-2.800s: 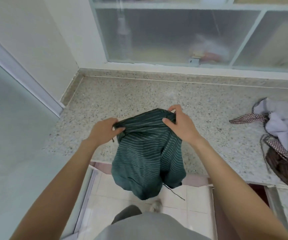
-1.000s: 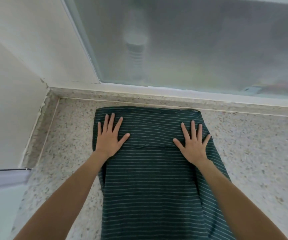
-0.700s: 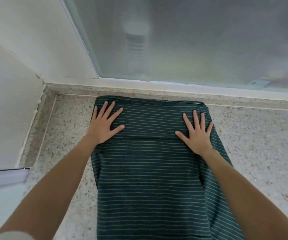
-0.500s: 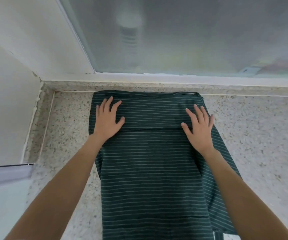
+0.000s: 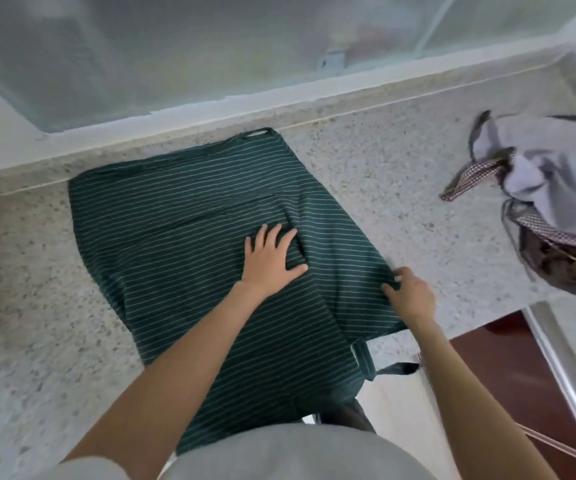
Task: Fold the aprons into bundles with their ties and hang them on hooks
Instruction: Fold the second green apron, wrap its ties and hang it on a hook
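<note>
apron: we see the dark green striped apron spread flat on the speckled stone counter, centre of frame. Its top edge is near the back wall ledge; its lower part runs past the counter's front edge and hangs down toward the person's grey shirt.
fold: a flap is turned over along the top; its edge runs as a slanted line across the upper half of the cloth.
left hand: left hand lies palm down on the apron, just right of the cloth's middle. Fingers spread and straight, thumb out to the right. Pressing flat, nothing held.
right hand: right hand sits at the apron's right edge, lower right of centre. Fingers curled, thumb on top of the cloth, pinching the edge fabric.
tie: a dark tie strap sticks out from the apron's lower right corner, off the counter's front edge, below the right forearm.
other aprons: we see a crumpled heap of grey and brown checked cloth on the counter at the right of frame, well apart from the green apron.
backdrop: frosted glass panel across the top of frame; tiled floor at lower right.
</note>
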### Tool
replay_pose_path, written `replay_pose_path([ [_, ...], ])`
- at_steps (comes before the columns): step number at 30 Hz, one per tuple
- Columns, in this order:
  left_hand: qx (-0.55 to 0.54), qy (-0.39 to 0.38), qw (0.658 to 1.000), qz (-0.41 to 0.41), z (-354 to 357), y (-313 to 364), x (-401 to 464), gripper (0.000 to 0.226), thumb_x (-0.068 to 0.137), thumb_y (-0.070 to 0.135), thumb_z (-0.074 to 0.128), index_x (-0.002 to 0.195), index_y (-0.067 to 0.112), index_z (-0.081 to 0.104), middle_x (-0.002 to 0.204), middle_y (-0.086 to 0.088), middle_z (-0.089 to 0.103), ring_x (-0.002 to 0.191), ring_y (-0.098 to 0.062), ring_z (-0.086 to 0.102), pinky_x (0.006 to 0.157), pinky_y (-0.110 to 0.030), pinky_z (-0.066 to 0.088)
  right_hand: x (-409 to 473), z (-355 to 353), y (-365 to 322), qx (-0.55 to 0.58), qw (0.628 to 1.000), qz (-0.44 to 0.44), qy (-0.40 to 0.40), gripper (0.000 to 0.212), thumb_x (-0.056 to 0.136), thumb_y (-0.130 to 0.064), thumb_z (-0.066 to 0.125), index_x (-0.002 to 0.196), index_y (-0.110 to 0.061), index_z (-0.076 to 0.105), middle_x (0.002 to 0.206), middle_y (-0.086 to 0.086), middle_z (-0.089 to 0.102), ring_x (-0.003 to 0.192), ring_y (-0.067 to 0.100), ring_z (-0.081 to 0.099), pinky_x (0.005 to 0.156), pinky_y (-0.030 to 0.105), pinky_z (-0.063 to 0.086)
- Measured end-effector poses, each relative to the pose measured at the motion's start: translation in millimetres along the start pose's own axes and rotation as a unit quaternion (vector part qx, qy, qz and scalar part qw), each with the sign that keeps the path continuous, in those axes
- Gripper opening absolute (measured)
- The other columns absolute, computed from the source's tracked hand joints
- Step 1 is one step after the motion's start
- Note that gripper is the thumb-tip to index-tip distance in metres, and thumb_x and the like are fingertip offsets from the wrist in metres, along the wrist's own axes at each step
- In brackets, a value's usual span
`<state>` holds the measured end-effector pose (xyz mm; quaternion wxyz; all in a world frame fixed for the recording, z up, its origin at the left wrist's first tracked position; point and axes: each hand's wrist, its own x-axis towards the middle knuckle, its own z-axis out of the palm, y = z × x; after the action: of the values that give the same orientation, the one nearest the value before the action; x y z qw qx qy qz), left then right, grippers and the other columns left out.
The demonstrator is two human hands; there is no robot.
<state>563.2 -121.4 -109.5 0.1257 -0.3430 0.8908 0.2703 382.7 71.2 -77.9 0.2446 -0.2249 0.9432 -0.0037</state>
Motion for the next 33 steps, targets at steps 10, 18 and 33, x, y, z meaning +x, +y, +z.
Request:
replay_pose_path([
  [10, 0.09, 0.093, 0.914, 0.385, -23.1, 23.6, -2.3, 0.066, 0.079, 0.004, 0.052, 0.139, 0.03, 0.042, 0.153, 0.009, 0.024, 0.144, -0.015, 0.008, 0.116, -0.049, 0.0, -62.9, 38.6, -45.3, 0.009, 0.878, -0.472, 0.076, 0.027, 0.078, -0.03, 0.073, 0.101, -0.017, 0.069, 0.085, 0.001, 0.066, 0.071, 0.019, 0.065, 0.057, 0.027, 0.052],
  [18, 0.094, -0.025, 0.952, 0.289, -8.5, 0.5, -7.5, 0.038, 0.093, 0.02, 0.045, 0.129, 0.028, 0.054, 0.141, 0.009, 0.045, 0.137, -0.011, 0.03, 0.117, -0.039, 0.01, -55.6, 37.1, -15.7, 0.183, 0.974, -0.125, 0.038, 0.038, 0.095, -0.04, 0.049, 0.122, -0.013, 0.056, 0.114, 0.007, 0.06, 0.103, 0.025, 0.057, 0.084, 0.035, 0.047],
  [33, 0.143, -0.062, 0.962, 0.224, -18.1, 60.3, 46.5, 0.042, 0.097, 0.034, 0.044, 0.137, 0.021, 0.041, 0.135, -0.003, 0.043, 0.103, -0.024, 0.057, 0.078, -0.037, 0.05, -24.7, -0.1, -18.6, 0.412, 0.91, -0.049, -0.009, 0.014, 0.098, -0.02, 0.046, 0.091, -0.015, 0.057, 0.068, -0.002, 0.065, 0.053, 0.009, 0.06, 0.058, 0.023, 0.048],
])
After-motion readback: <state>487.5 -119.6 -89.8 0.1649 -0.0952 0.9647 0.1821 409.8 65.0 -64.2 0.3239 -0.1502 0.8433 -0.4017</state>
